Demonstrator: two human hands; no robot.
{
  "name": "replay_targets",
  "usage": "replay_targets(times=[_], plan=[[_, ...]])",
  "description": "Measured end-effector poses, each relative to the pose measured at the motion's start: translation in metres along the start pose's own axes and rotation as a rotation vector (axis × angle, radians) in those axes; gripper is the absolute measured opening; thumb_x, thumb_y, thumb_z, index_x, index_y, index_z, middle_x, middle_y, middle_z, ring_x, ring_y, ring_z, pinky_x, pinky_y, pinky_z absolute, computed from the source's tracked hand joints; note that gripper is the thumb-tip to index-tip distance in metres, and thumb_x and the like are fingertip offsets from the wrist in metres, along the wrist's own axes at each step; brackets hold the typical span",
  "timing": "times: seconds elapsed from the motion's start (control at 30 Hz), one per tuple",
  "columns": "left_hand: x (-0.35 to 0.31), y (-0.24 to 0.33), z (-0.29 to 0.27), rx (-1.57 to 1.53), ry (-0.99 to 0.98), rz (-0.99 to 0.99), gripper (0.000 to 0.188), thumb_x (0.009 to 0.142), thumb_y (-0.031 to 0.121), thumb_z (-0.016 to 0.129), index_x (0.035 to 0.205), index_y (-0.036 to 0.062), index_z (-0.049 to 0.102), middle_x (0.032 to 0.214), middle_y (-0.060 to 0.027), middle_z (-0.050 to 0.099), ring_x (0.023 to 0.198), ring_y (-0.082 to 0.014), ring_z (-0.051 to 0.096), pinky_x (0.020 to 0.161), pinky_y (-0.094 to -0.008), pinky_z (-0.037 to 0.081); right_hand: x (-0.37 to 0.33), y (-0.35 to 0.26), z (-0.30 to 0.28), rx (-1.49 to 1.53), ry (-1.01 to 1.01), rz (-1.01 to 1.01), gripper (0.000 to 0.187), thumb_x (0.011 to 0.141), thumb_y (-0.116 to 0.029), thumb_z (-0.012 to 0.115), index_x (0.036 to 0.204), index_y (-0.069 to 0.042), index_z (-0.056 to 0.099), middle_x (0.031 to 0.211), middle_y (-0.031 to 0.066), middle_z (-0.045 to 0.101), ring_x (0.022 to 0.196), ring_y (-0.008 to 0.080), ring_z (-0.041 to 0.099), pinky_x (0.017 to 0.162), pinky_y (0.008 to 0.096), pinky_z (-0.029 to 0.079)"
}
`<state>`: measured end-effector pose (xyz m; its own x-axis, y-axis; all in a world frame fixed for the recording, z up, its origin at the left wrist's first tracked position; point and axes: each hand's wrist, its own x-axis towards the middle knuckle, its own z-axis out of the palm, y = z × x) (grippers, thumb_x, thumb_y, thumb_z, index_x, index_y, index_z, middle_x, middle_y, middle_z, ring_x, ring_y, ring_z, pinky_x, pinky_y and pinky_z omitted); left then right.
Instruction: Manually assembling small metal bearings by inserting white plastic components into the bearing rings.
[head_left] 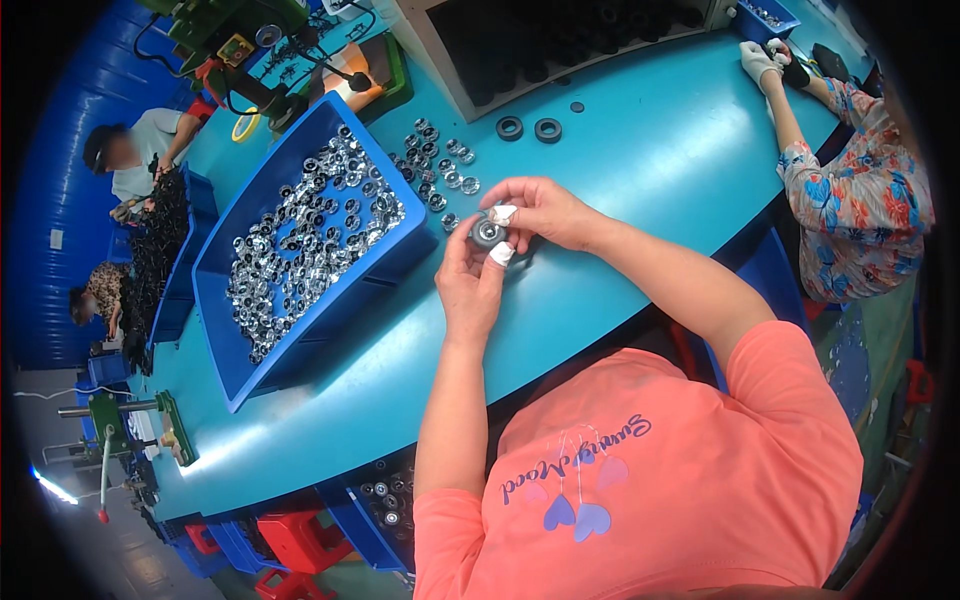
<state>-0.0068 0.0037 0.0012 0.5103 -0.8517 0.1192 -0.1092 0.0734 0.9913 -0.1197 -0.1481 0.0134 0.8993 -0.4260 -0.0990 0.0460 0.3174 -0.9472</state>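
Note:
Between my two hands, above the teal table, is a small dark wheel [488, 234] with a shiny round hub. My left hand [470, 290] grips it from the near left, thumb and fingers closed on its edge. My right hand [548, 213] holds its far right side, fingers curled round it. White wrapping covers both thumb tips. Just beyond my hands lie several loose shiny round hubs [453, 180] on the tabletop. Two black rings [547, 130] and a small dark disc [577, 107] rest farther off. My fingers hide part of the wheel.
A large blue bin [225, 345] with many shiny hubs stands left of my hands. Behind are a pale-framed box [455, 75] of black rings and a green machine [235, 50]. A co-worker in a flowered shirt [850, 205] works at the right; other people work at the far left.

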Motion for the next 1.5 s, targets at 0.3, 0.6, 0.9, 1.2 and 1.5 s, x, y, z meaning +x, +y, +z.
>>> replay_targets(times=[0.3,0.6,0.9,1.2,1.5], plan=[[0.003,0.0,-0.005,-0.011,-0.032,-0.061,0.054,0.096,0.009,0.066,0.146,0.0062,0.047,0.102,-0.0011,0.069,0.075,-0.0066,0.06,0.059,-0.0198,0.047,0.0,0.004,0.001,0.056,0.003,-0.052,0.018,0.099,-0.012,0.063,0.114,-0.002,0.063,0.094,0.0042,0.068,0.071,0.0075,0.064,0.059,0.0206,0.054],[0.002,0.004,-0.005,-0.117,-0.024,-0.096,0.054,0.095,0.011,0.068,0.146,0.0088,0.048,0.1,-0.0012,0.069,0.073,-0.0068,0.061,0.058,-0.0199,0.047,-0.001,-0.001,0.003,0.07,-0.019,-0.035,0.017,0.1,-0.014,0.063,0.113,-0.002,0.064,0.095,0.0046,0.069,0.073,0.0086,0.065,0.061,0.0213,0.055],[0.001,0.006,-0.005,-0.154,-0.036,-0.102,0.055,0.095,0.012,0.069,0.145,0.007,0.048,0.102,-0.0023,0.068,0.072,-0.007,0.06,0.058,-0.0198,0.046,-0.001,0.0,0.001,0.063,-0.027,-0.036,0.017,0.1,-0.013,0.062,0.112,-0.002,0.065,0.093,0.0044,0.068,0.072,0.0081,0.065,0.06,0.0212,0.055],[-0.003,0.003,-0.001,-0.01,0.06,0.109,0.047,0.09,0.008,0.074,0.133,0.0034,0.054,0.107,-0.005,0.066,0.085,-0.0093,0.063,0.063,-0.0224,0.052,-0.003,-0.002,0.006,-0.043,-0.018,-0.025,0.017,0.1,-0.013,0.061,0.112,-0.002,0.067,0.091,0.0036,0.068,0.072,0.0077,0.064,0.06,0.0222,0.054],[-0.005,0.003,0.003,0.422,0.216,0.284,0.045,0.079,0.008,0.081,0.118,0.0005,0.06,0.105,-0.0065,0.061,0.082,-0.0125,0.061,0.066,-0.0263,0.054,-0.002,0.007,0.005,-0.219,-0.021,-0.01,0.025,0.104,-0.022,0.055,0.112,-0.004,0.07,0.088,0.0028,0.067,0.069,0.0081,0.06,0.06,0.0226,0.053]])
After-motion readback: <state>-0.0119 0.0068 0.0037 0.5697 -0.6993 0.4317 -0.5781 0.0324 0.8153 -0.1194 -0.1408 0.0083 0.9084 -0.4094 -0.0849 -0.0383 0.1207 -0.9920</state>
